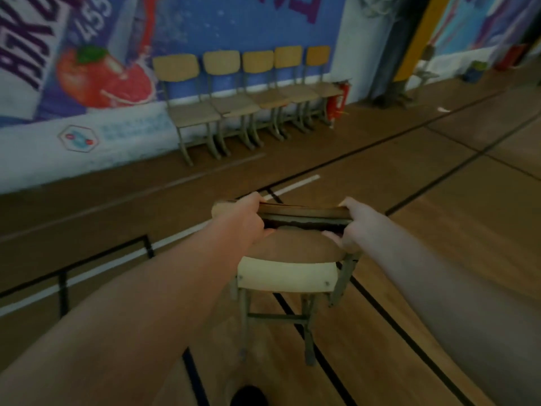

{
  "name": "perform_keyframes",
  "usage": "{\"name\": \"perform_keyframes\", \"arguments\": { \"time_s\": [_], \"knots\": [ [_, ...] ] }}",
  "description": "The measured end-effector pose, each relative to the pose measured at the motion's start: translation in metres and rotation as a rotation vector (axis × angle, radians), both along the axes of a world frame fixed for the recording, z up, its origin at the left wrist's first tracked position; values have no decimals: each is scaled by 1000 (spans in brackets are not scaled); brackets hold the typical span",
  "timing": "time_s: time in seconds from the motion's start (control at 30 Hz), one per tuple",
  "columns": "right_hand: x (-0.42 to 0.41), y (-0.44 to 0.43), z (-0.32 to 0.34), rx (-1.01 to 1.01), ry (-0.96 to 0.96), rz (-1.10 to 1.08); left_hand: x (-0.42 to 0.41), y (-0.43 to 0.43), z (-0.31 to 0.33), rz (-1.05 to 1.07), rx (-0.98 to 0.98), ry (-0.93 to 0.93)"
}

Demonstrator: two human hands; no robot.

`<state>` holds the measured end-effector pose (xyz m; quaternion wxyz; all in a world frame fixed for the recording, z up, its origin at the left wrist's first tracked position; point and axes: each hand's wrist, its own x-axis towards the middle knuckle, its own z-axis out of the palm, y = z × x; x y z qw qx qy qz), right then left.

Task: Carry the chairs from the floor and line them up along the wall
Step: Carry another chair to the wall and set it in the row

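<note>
Both hands clamped on one wooden school chair (288, 276), held off the floor w/ backrest toward the person; left hand (248, 216) gripped the seat's left edge, right hand (349, 227) its right edge, hands apart across the seat; legs hung above the gym floor (439, 230); five matching chairs (243, 92) stood in a row vs. the painted wall (87, 68), side by side, just beside a red fire extinguisher (336, 102) at the row's right end; carried chair well apart from that row.
</note>
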<state>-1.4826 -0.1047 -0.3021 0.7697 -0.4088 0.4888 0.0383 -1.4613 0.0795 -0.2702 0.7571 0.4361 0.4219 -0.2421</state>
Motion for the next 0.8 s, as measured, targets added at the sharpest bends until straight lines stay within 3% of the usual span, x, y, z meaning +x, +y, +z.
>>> {"name": "perform_keyframes", "arguments": {
  "time_s": [0.1,0.33,0.8],
  "knots": [
    [49,32,18,26,126,-2,41,33,-2,18,27,-32],
    [166,107,38,32,161,82,138,98,5,65,114,-59],
    [405,195,8,49,215,426,331,179,-16,348,111,61]
  ]
}}
